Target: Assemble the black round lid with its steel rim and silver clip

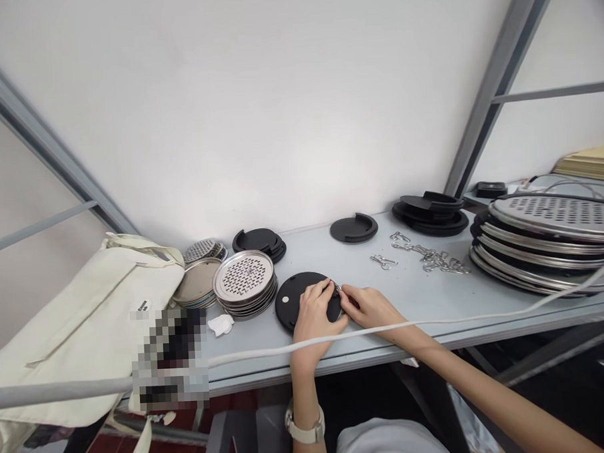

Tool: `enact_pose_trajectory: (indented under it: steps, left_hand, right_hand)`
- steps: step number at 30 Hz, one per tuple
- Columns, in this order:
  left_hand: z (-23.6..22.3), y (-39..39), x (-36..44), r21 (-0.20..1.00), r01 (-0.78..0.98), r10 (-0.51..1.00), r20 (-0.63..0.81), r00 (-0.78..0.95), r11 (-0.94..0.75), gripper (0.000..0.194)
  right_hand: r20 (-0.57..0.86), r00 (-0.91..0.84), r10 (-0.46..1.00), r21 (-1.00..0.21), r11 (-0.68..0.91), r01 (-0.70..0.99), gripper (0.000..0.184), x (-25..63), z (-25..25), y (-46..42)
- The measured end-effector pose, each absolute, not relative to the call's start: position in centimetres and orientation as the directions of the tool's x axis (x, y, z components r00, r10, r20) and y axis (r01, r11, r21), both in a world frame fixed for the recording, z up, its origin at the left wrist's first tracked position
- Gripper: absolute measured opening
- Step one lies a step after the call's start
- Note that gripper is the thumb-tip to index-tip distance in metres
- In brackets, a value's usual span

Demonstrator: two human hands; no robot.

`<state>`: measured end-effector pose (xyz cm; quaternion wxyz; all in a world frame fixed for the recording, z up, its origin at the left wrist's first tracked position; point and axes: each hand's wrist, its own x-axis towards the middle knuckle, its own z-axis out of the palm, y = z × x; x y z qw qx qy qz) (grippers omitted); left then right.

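Note:
A round black disc [291, 306] with a white dot near its left side lies on the table before me. My left hand [314, 316] lies over its right half, fingers bent across the top and thumb at the near edge, holding it. At the disc's right rim my right hand [373, 308] pinches a small metal wire clip [337, 290], mostly hidden by the fingertips. Several loose wire clips [433, 259] lie in a pile farther right, with a few apart from it. Left of the disc stands a stack of round perforated metal grater plates [245, 276].
Black round holders [355, 228] stand along the wall, some stacked [430, 212]. Large grater plates [556, 219] are piled at the right. A cream bag [81, 329] and a crumpled white tissue [220, 325] lie left. A white cable [436, 321] crosses in front of my forearms.

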<state>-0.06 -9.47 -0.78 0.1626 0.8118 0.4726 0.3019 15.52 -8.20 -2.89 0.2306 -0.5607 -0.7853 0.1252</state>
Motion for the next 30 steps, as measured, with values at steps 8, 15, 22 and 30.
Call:
enact_pose_trajectory:
  steps: [8, 15, 22, 30]
  left_hand:
    - [-0.79, -9.5, -0.01, 0.541, 0.671, 0.861, 0.342, 0.376, -0.508, 0.051]
    - [-1.06, -9.49, 0.12, 0.513, 0.688, 0.856, 0.365, 0.367, -0.513, 0.051]
    - [-1.09, -9.48, 0.25, 0.493, 0.701, 0.853, 0.376, 0.362, -0.515, 0.049]
    - [-1.11, -9.51, 0.25, 0.488, 0.703, 0.851, 0.375, 0.367, -0.518, 0.05]
  right_hand:
    - [0.215, -0.268, 0.939, -0.452, 0.339, 0.825, 0.026, 15.6, -2.88, -8.14]
    - [0.218, -0.277, 0.936, -0.449, 0.348, 0.823, 0.027, 15.69, -2.86, -8.23]
    - [0.226, -0.29, 0.93, -0.445, 0.363, 0.818, 0.026, 15.75, -2.81, -8.2]
    - [0.242, -0.297, 0.924, -0.439, 0.377, 0.815, 0.026, 15.92, -3.15, -8.01]
